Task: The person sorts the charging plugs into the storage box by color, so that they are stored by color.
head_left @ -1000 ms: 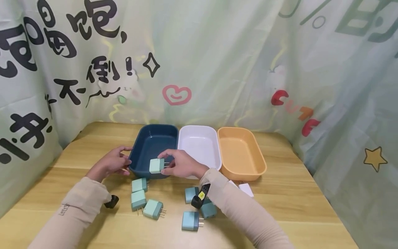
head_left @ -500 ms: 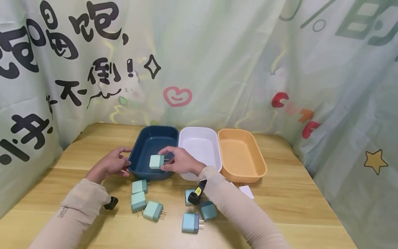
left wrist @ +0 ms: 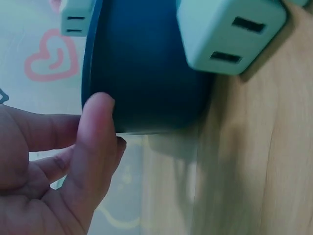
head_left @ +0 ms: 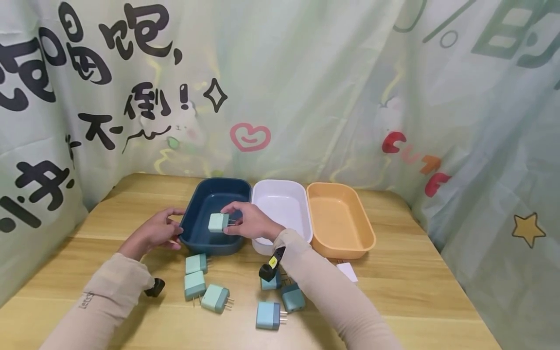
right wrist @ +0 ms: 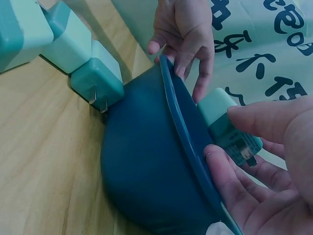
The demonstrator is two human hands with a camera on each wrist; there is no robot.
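Observation:
In the head view, my right hand pinches a mint-green USB charger between thumb and fingers, above the dark blue tray. Its metal prongs point back toward the palm. At the tray's left side, my left hand grips the rim, thumb on the outer wall, as the left wrist view shows. Several mint-green chargers lie on the table in front of this tray. To their right are several blue chargers, one partly covered by the right wrist camera.
A white tray and a yellow tray stand in a row right of the blue one. White chargers lie before the yellow tray, partly hidden by the right sleeve. A printed curtain hangs behind the wooden table.
My right hand has moved slightly farther over the blue tray with the mint-green charger. The left hand keeps its place on the rim.

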